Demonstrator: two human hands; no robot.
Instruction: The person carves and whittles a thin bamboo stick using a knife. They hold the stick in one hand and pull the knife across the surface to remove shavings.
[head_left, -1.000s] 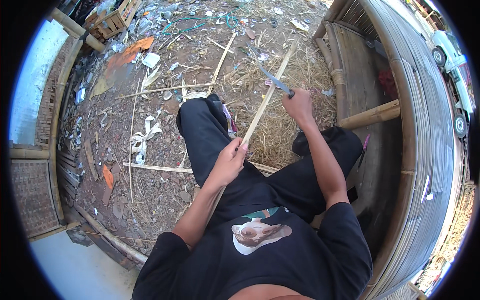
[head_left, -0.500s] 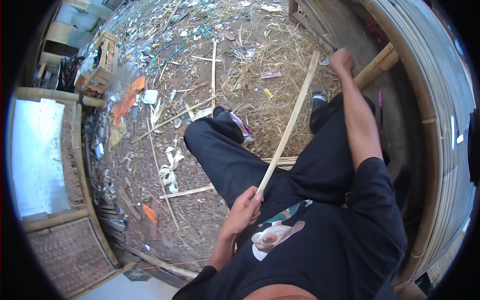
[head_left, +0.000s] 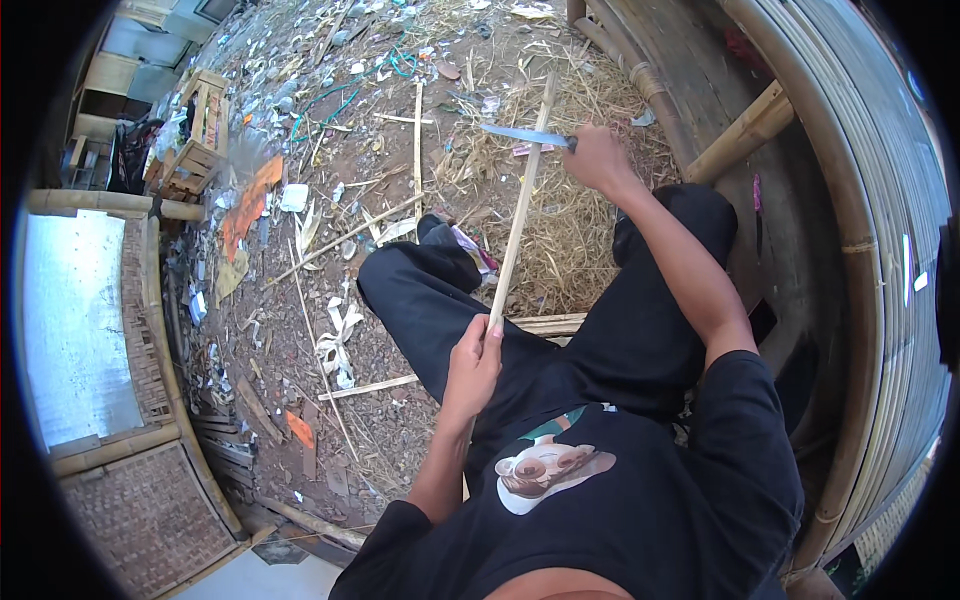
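Note:
A long, pale, flat bamboo strip (head_left: 518,225) slants up and away from my lap. My left hand (head_left: 474,362) is closed around its near end, the thumb lying along it. In my right hand (head_left: 600,160) is the dark handle of a knife (head_left: 522,133). Its long blade points left and crosses over the strip near the far end; whether the edge touches the wood I cannot tell. Dry shavings (head_left: 570,240) lie on the ground below the strip, between my legs.
Bamboo poles and a dark plank (head_left: 690,100) run along my right. Litter and loose sticks (head_left: 418,150) cover the ground ahead. A wooden crate (head_left: 200,130) stands at the far left, near a bamboo-framed woven panel (head_left: 145,520). More strips (head_left: 550,324) lie under my legs.
My right hand has swung left and nearer, bringing the knife from beside the right-hand poles across the strip. My left hand has shifted slightly up and left, and the strip has moved left.

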